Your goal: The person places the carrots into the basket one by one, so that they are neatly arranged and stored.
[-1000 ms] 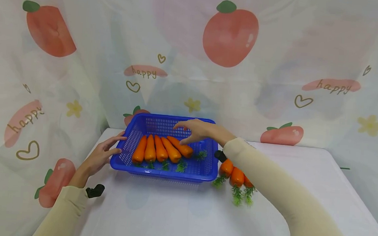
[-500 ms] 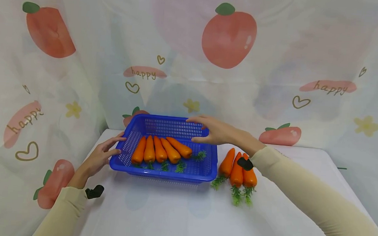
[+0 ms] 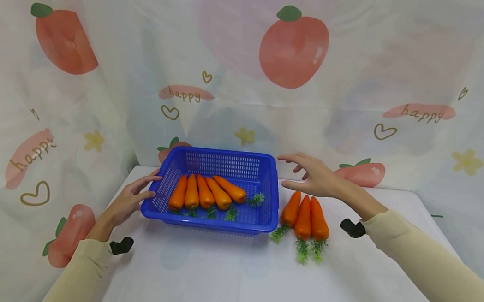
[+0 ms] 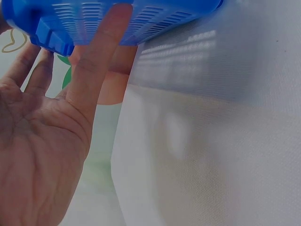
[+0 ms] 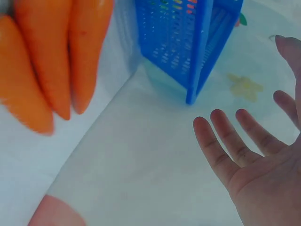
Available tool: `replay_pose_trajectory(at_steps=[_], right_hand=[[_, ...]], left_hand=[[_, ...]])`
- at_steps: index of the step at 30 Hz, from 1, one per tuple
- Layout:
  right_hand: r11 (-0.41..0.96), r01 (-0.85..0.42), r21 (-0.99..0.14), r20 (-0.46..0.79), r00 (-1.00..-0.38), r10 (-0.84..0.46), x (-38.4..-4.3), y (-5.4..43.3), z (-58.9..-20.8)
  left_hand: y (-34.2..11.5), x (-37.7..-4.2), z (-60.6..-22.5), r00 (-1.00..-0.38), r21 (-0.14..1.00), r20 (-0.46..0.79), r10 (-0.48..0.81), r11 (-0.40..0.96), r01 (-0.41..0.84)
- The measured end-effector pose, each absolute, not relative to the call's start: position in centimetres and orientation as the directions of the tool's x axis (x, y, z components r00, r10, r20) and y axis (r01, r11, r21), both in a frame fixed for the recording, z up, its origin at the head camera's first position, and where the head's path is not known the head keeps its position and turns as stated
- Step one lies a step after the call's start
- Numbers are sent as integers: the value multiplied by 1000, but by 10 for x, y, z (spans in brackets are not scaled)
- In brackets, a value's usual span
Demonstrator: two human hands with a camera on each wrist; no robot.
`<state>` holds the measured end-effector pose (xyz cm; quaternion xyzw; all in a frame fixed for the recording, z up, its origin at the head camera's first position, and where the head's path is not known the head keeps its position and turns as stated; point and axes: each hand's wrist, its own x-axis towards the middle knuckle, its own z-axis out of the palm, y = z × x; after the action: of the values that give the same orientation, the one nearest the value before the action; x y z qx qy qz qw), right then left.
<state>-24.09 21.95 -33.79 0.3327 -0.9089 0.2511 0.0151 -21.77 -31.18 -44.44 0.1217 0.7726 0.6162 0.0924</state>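
Observation:
A blue plastic basket stands on the table with several orange carrots side by side inside, green tops toward the front. My left hand touches its left side, fingertips at the rim. In the left wrist view its straight thumb lies against the slotted basket wall. My right hand hovers just right of the basket with spread fingers and holds nothing. Below it, 3 carrots lie together on the table. They also show at the upper left of the right wrist view.
The table has a white cloth. A printed fabric backdrop rises close behind the basket and along the left side. Dark wrist-camera mounts stick out from both sleeves.
My right hand has moved right, from over the carrots in the basket to outside its right rim. The 3 carrots on the table are now uncovered. The left hand stays put.

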Motion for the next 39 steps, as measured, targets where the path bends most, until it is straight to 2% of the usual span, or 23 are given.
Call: replay_pose_trajectory(at_steps=[10, 21, 30, 39], right_hand=[[703, -555, -446, 203, -827, -525, -220, 259, -351], [688, -534, -491, 224, -841, -493, -211, 280, -372], [701, -420, -577, 127, -893, -431, -205, 292, -394], [689, -225, -689, -71, -925, -373, -205, 300, -412]], left_hand=[[-311, -216, -443, -956, 971, 1, 294, 227, 71], [-311, -215, -443, -956, 973, -4, 294, 221, 64], [-311, -216, -442, -957, 968, 9, 289, 237, 81], [-311, -216, -443, -958, 968, 5, 287, 238, 77]])
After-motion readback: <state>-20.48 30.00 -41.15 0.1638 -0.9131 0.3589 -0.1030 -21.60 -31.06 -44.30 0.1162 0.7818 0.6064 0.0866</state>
